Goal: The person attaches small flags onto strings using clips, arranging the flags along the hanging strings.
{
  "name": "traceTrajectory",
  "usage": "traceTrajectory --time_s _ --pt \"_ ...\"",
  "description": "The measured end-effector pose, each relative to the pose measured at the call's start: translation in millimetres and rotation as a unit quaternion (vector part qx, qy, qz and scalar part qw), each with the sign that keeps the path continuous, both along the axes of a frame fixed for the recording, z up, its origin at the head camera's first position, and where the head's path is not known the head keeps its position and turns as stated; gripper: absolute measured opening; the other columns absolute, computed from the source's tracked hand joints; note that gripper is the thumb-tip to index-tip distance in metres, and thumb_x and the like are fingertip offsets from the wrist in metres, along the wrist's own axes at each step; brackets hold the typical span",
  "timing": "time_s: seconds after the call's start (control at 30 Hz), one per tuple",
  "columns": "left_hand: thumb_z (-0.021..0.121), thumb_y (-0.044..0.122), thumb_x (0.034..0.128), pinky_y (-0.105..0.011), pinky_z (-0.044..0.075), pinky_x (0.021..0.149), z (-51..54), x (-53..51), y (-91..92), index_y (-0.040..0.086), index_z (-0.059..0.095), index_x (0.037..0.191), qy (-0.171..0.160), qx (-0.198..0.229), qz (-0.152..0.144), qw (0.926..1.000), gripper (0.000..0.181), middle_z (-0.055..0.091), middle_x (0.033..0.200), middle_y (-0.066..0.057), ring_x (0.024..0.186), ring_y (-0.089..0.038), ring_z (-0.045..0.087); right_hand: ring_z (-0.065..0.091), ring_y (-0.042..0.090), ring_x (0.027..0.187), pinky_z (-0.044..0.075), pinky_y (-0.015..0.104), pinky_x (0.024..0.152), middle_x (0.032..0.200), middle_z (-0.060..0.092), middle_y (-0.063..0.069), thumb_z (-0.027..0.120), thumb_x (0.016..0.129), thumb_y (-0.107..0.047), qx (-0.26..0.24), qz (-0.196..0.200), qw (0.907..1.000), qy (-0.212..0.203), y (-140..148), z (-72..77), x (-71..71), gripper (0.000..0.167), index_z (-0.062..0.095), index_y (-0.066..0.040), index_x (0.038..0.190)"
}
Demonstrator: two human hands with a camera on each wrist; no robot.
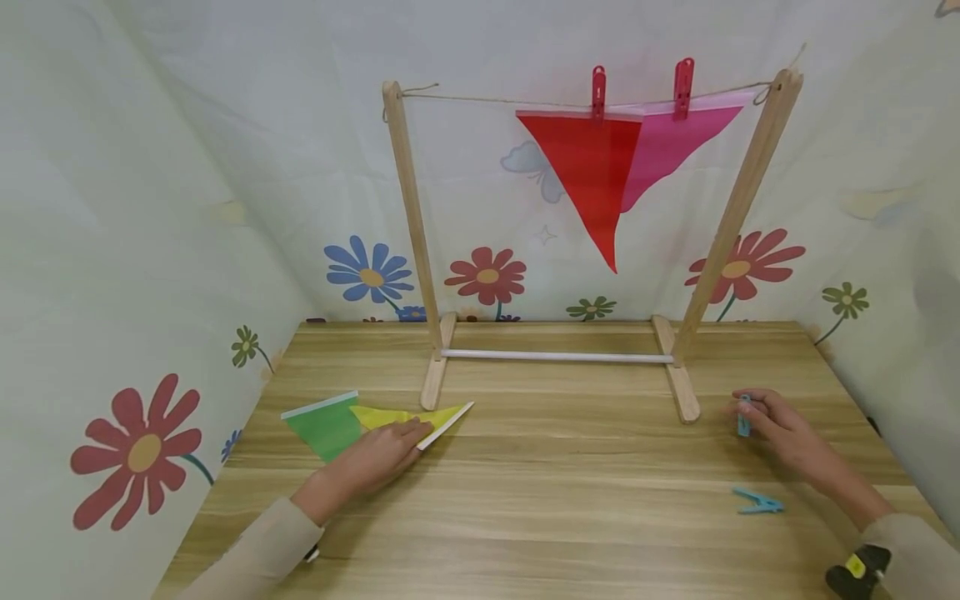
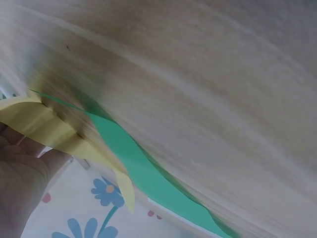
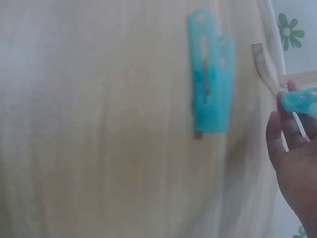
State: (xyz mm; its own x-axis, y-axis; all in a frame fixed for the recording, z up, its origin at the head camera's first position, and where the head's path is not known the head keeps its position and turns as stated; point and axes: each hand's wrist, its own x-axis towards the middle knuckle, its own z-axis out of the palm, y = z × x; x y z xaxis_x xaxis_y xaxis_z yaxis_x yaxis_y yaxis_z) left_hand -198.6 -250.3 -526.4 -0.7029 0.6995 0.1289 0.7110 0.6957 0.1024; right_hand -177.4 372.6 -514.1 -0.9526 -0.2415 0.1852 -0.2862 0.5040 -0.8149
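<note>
The right fingers [image 1: 767,402] pinch a clip [image 1: 744,417]; the left fingers [image 1: 407,429] lie over the yellow flag [image 1: 378,417], but one cannot tell if they grip. A loose hold may let it slip, and dragging may disturb the green flag [image 1: 324,425] beside them.

To the left of the wooden stand [image 1: 558,357], and nearer the viewer, the left sleeve [image 1: 255,546] is pale beige, its plain cuff ending short of the bare left grip [image 1: 382,454], with a small black-and-white piece [image 1: 312,552] showing beside it. To the stand's right, the right sleeve [image 1: 921,557] matches, above the bare right grip [image 1: 782,435]; against its cuff sits a chunky black device [image 1: 842,582] with a yellow patch [image 1: 856,567].
</note>
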Motion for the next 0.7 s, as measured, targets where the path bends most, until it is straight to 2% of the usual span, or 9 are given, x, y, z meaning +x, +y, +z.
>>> traceTrajectory --time_s 0.07,0.13,0.27,0.33,0.43,0.53,0.7 --pt "0.06 0.013 0.1014 -0.047 0.057 0.091 -0.1 -0.1 0.3 -0.003 0.06 0.136 -0.003 0.0 0.001 1.0 0.038 0.066 0.129 -0.022 0.115 -0.037 0.067 0.059 -0.012 0.106 0.05 0.009 0.081 0.118 0.07 -0.014 0.04 0.111 -0.009 0.005 0.012 0.9999 0.008 -2.1 2.2 -1.1 0.036 0.04 0.017 0.136" --pt "0.06 0.013 0.1015 -0.047 0.057 0.091 -0.1 -0.1 0.4 -0.004 0.06 0.136 -0.005 0.0 0.002 1.0 0.038 0.066 0.129 -0.022 0.115 -0.037 0.067 0.056 -0.016 0.109 0.047 0.007 0.083 0.121 0.07 -0.008 0.043 0.11 -0.01 0.021 0.009 0.9997 0.011 -3.8 6.1 -2.1 0.035 0.044 0.014 0.136" --pt "0.06 0.013 0.1017 -0.047 0.057 0.091 0.2 0.4 0.6 -0.004 0.059 0.136 -0.007 -0.002 0.004 1.0 0.038 0.066 0.129 -0.023 0.114 -0.038 0.067 0.053 -0.013 0.1 0.044 0.006 0.081 0.117 0.066 0.008 0.054 0.107 -0.014 0.087 -0.019 0.9959 0.019 -6.0 16.1 -2.9 0.035 0.054 0.004 0.137" --pt "0.06 0.013 0.1016 -0.047 0.057 0.091 0.4 0.5 0.6 -0.004 0.059 0.136 -0.006 -0.003 0.004 1.0 0.038 0.066 0.129 -0.023 0.114 -0.037 0.067 0.052 -0.01 0.096 0.044 0.007 0.079 0.114 0.064 0.012 0.058 0.105 -0.016 0.112 -0.031 0.9929 0.025 -7.1 19.8 -3.5 0.036 0.058 0.0 0.137" --pt "0.061 0.014 0.1016 -0.047 0.058 0.088 0.5 0.5 1.1 -0.002 0.06 0.136 0.001 -0.004 0.005 1.0 0.038 0.066 0.128 -0.023 0.112 -0.037 0.068 0.054 -0.011 0.095 0.046 0.007 0.079 0.114 0.066 0.018 0.062 0.103 -0.014 0.117 -0.03 0.992 0.037 -7.8 22.3 -5.8 0.036 0.059 0.0 0.136" --pt "0.06 0.017 0.1026 -0.044 0.061 0.077 0.0 -0.4 3.2 0.0 0.06 0.136 0.011 0.004 0.015 0.9998 0.038 0.071 0.119 -0.019 0.098 -0.032 0.072 0.052 -0.016 0.097 0.045 0.006 0.08 0.119 0.066 0.02 0.063 0.103 -0.016 0.124 -0.035 0.9911 0.035 -9.9 24.1 -7.9 0.038 0.059 0.0 0.137" --pt "0.056 0.024 0.1054 -0.04 0.057 0.058 1.1 -3.7 10.0 0.011 0.059 0.14 0.005 0.034 0.05 0.9982 0.037 0.075 0.105 -0.009 0.076 -0.021 0.072 0.049 -0.017 0.096 0.05 0.012 0.08 0.121 0.067 0.021 0.065 0.101 -0.021 0.146 -0.043 0.9881 0.021 -15.4 30.8 -11.5 0.041 0.059 0.001 0.135"
